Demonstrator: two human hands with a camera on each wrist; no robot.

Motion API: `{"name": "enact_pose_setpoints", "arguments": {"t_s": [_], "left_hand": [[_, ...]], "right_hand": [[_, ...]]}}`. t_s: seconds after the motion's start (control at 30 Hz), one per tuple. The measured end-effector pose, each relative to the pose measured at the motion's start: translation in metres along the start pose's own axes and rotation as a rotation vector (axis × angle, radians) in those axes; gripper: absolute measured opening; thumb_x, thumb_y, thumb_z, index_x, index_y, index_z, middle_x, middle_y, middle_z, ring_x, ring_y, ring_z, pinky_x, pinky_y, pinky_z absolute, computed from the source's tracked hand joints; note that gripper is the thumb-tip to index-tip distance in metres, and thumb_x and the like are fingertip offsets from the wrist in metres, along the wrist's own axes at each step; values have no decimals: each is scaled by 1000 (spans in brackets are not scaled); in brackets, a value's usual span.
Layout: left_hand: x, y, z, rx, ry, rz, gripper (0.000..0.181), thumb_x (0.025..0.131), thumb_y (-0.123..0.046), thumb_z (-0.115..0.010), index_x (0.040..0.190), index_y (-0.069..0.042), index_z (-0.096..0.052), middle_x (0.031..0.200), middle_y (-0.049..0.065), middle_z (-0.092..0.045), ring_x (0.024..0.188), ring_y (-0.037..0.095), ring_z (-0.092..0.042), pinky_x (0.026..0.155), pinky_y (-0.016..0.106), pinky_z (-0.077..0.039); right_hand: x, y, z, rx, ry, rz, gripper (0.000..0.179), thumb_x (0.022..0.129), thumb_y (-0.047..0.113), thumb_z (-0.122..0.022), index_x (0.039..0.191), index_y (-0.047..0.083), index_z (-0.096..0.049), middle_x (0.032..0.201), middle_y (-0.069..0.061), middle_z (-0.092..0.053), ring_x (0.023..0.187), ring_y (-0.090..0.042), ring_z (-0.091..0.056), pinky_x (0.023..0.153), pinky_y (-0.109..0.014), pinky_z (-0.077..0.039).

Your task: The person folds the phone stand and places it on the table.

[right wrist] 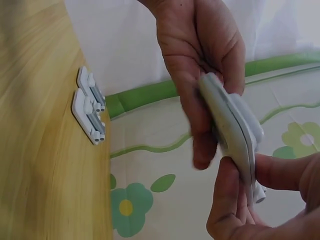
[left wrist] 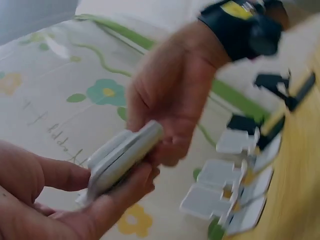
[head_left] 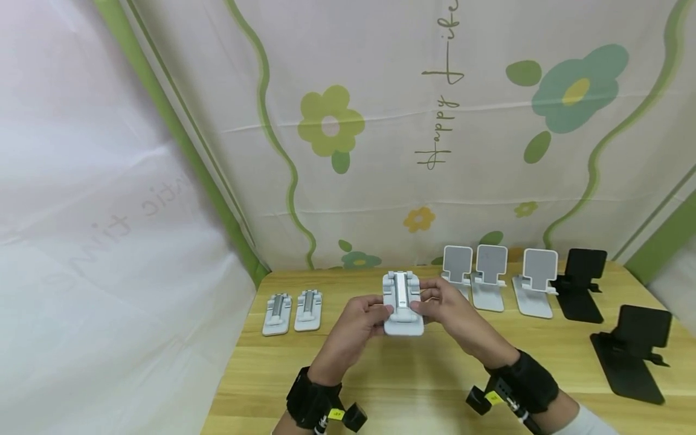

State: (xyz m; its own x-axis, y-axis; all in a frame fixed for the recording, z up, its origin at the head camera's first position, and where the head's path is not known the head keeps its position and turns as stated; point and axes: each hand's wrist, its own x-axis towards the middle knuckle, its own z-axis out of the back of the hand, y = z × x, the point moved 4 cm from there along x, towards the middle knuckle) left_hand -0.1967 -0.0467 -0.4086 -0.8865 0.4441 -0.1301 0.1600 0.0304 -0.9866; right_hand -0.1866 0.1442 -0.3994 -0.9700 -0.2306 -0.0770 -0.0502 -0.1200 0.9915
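Observation:
A folded white phone stand [head_left: 403, 303] is held above the wooden table [head_left: 413, 380] between both hands. My left hand [head_left: 363, 320] grips its left edge, thumb and fingers pinching it. My right hand [head_left: 441, 305] grips the right edge. In the left wrist view the folded white phone stand [left wrist: 120, 157] lies flat between my left fingers [left wrist: 120, 192] and the right hand [left wrist: 172, 105]. The right wrist view shows the stand [right wrist: 235, 132] edge-on, my right thumb [right wrist: 225, 192] under it and the left hand [right wrist: 200, 60] behind it.
Two more folded white stands [head_left: 292, 311] lie flat at the table's left. Three unfolded white stands [head_left: 497, 281] and two unfolded black stands [head_left: 606, 314] stand at the back right. A flowered cloth hangs behind the table.

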Motion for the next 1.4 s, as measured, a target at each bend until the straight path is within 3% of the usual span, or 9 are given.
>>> {"name": "enact_pose_setpoints", "arguments": {"t_s": [0.2,0.37,0.53,0.7,0.83,0.97,1.13,1.27,1.4], "left_hand": [[-7,-10,-8,477,-230,-90,62,97,-44,-70,137,3,-58,119,11,-64,102,20,-64,77,29,-58],[-7,-9,-24,700,-248,-182,58,83,-51,-82,120,-8,-69,113,8,-60,95,17,-47,75,25,-44],[-3,-5,-28,793,-270,-218,52,78,-44,-88,112,-11,-68,112,8,-62,93,17,-41,72,26,-37],[2,-3,-22,781,-243,-210,35,79,-41,-87,100,-19,-71,96,-2,-66,88,17,-46,70,27,-38],[4,0,-15,767,-274,-195,35,77,-36,-88,99,-15,-71,89,-2,-64,83,16,-47,67,27,-38],[8,6,0,783,-376,-130,56,69,-29,-92,111,-3,-67,95,6,-57,84,19,-46,64,28,-39],[23,24,37,903,-552,-43,74,62,-32,-94,116,7,-62,101,13,-53,86,24,-49,65,32,-42],[36,44,70,968,-642,11,67,63,-36,-93,103,10,-64,106,21,-56,91,31,-53,67,40,-49],[46,63,95,996,-653,59,45,65,-36,-90,72,0,-64,108,27,-59,95,39,-57,67,45,-50]], "right_hand": [[0,-1,-5,10,-72,-8,54,100,6,-62,143,-10,-34,108,-16,-53,90,-20,-61,79,-32,-60],[0,-2,-10,-51,-106,-13,54,98,10,-66,142,-6,-38,110,-17,-54,88,-21,-61,75,-31,-58],[0,-4,-14,-104,-137,-19,54,97,9,-68,141,-4,-40,108,-17,-56,86,-22,-61,71,-31,-57],[-1,-3,-19,-151,-148,-14,53,95,11,-70,139,-2,-43,107,-15,-60,86,-21,-62,71,-30,-55],[-1,-2,-24,-182,-139,20,52,95,11,-72,137,-1,-44,108,-16,-62,87,-20,-63,70,-29,-55],[-2,-4,-24,-222,-91,61,48,99,14,-69,136,-3,-44,116,-17,-62,98,-22,-64,79,-30,-56],[-5,-8,-4,-302,-116,56,49,101,24,-67,138,-1,-45,124,-16,-60,112,-25,-61,90,-35,-53],[-7,-12,13,-307,-137,40,50,102,24,-65,139,-2,-43,126,-17,-58,114,-27,-59,90,-33,-53],[-11,-16,23,-309,-146,41,51,102,22,-65,139,-5,-42,125,-19,-59,112,-26,-60,84,-27,-53]]}}
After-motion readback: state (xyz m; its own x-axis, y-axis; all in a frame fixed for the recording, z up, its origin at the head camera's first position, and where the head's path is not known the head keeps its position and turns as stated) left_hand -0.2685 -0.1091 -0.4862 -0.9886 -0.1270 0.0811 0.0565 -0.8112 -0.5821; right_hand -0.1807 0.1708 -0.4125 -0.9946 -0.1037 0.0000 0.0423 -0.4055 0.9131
